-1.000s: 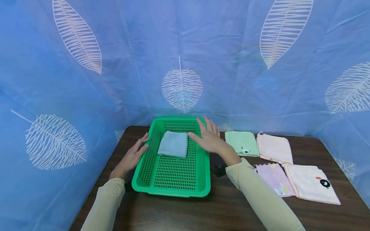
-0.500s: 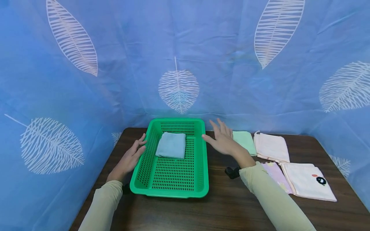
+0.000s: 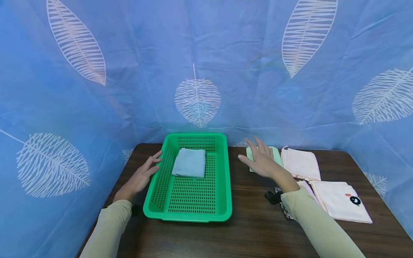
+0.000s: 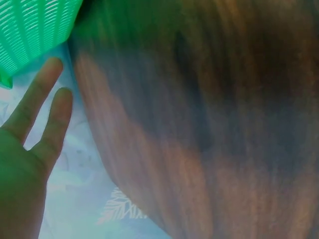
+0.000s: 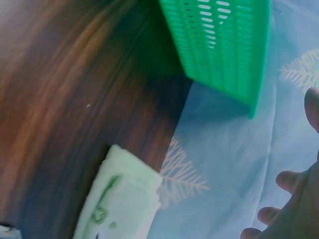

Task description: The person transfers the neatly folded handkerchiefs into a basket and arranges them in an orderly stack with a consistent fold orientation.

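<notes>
A light blue folded towel (image 3: 189,163) lies in the back part of a green plastic basket (image 3: 187,217). Beside the basket's left rim is my left hand (image 3: 138,179), its fingers extended and the tips close to the rim. My right hand (image 3: 264,164) hovers to the right of the basket with spread fingers, holding nothing. It overlaps a light green folded towel (image 3: 277,157) in the head view. In the right wrist view that green towel (image 5: 122,196) lies below the basket's corner (image 5: 219,55), apart from the fingers.
Right of the green towel lies a pale pink towel (image 3: 300,164). In front of it are a whitish towel (image 3: 335,200) with a black ring design and a purple towel (image 3: 308,188), mostly hidden by my right forearm. A blue leaf-print curtain (image 3: 155,71) borders the dark wooden table (image 3: 251,233).
My right hand has moved from above the basket's right rim rightward to the green towel. The left hand stays by the left rim. The blue towel remains in the basket.
</notes>
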Demonstrator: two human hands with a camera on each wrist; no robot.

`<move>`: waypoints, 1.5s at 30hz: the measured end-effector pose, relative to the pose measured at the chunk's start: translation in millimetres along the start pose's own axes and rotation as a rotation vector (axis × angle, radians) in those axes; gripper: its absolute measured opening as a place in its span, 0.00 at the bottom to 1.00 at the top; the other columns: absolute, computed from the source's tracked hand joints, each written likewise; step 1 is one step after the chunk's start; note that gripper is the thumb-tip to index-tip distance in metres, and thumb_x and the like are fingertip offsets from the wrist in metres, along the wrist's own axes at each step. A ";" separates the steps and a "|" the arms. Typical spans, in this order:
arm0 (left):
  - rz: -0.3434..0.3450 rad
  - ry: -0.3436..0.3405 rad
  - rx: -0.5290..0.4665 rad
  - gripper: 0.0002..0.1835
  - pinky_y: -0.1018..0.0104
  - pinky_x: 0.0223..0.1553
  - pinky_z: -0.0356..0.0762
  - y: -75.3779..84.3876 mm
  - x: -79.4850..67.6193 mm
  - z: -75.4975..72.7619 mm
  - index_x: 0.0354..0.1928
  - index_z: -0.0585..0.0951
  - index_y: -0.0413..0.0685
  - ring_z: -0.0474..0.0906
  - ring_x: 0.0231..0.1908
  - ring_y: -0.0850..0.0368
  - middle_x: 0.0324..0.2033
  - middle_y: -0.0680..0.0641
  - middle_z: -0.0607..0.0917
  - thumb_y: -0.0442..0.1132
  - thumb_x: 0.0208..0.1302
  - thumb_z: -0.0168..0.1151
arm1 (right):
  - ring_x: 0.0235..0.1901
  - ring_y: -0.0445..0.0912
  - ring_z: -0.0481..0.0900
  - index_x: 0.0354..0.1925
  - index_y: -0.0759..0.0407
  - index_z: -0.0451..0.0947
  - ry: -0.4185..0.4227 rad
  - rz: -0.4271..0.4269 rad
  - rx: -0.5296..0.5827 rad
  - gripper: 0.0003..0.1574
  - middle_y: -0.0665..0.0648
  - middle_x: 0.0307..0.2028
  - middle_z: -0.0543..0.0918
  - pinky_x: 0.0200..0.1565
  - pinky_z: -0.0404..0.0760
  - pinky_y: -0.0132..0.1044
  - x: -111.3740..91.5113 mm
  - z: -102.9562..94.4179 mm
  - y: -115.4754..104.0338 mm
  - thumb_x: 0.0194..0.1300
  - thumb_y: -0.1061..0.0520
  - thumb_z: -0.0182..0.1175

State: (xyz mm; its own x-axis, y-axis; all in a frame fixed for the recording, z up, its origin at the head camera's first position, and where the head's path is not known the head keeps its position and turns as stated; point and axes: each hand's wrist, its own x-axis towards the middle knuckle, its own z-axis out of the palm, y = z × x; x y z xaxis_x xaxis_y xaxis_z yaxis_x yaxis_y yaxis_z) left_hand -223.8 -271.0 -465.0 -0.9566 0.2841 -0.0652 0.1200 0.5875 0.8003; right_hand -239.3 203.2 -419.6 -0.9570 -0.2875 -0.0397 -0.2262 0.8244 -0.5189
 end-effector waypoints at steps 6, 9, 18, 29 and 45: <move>0.017 -0.030 0.042 0.17 0.29 0.72 0.55 5.2 -1.7 -3.4 0.60 0.67 0.59 0.48 0.81 0.40 0.82 0.61 0.51 0.58 0.82 0.41 | 0.78 0.74 0.33 0.83 0.52 0.39 0.024 0.016 -0.009 0.54 0.70 0.81 0.33 0.71 0.32 0.78 -8.6 2.2 14.0 0.76 0.28 0.45; 0.022 -0.039 0.028 0.16 0.29 0.72 0.56 5.8 -2.3 -4.2 0.59 0.68 0.59 0.49 0.81 0.41 0.82 0.62 0.50 0.57 0.82 0.42 | 0.77 0.75 0.34 0.82 0.56 0.41 0.037 0.016 -0.021 0.54 0.71 0.80 0.34 0.70 0.32 0.79 -13.9 0.4 18.0 0.76 0.29 0.47; 0.038 -0.034 0.112 0.17 0.29 0.72 0.58 6.1 -3.5 -9.8 0.60 0.69 0.59 0.52 0.80 0.40 0.82 0.60 0.51 0.57 0.82 0.42 | 0.77 0.75 0.31 0.82 0.57 0.39 0.053 0.032 -0.024 0.58 0.73 0.80 0.33 0.69 0.29 0.79 -18.8 -2.4 36.4 0.74 0.25 0.45; 0.048 -0.025 0.218 0.27 0.29 0.71 0.59 3.9 -4.8 -13.5 0.76 0.61 0.66 0.56 0.79 0.39 0.78 0.51 0.65 0.60 0.81 0.41 | 0.77 0.76 0.29 0.82 0.58 0.37 0.025 0.092 -0.052 0.58 0.73 0.80 0.32 0.69 0.27 0.79 -22.0 -1.8 46.9 0.75 0.26 0.46; 0.069 -0.022 0.192 0.21 0.31 0.72 0.59 6.9 -1.7 -10.2 0.67 0.69 0.62 0.56 0.79 0.41 0.78 0.52 0.64 0.59 0.81 0.42 | 0.76 0.77 0.28 0.82 0.60 0.37 0.003 0.157 -0.106 0.59 0.75 0.79 0.32 0.69 0.27 0.79 -18.3 -6.3 65.1 0.75 0.26 0.45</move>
State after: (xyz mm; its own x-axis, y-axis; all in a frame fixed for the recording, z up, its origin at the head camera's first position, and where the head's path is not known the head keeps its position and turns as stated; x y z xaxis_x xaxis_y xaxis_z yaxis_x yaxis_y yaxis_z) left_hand -224.1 -275.1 -453.4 -0.9385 0.3440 -0.0293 0.2352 0.6992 0.6751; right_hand -237.7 265.2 -447.2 -0.9825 -0.1496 -0.1109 -0.0912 0.9057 -0.4139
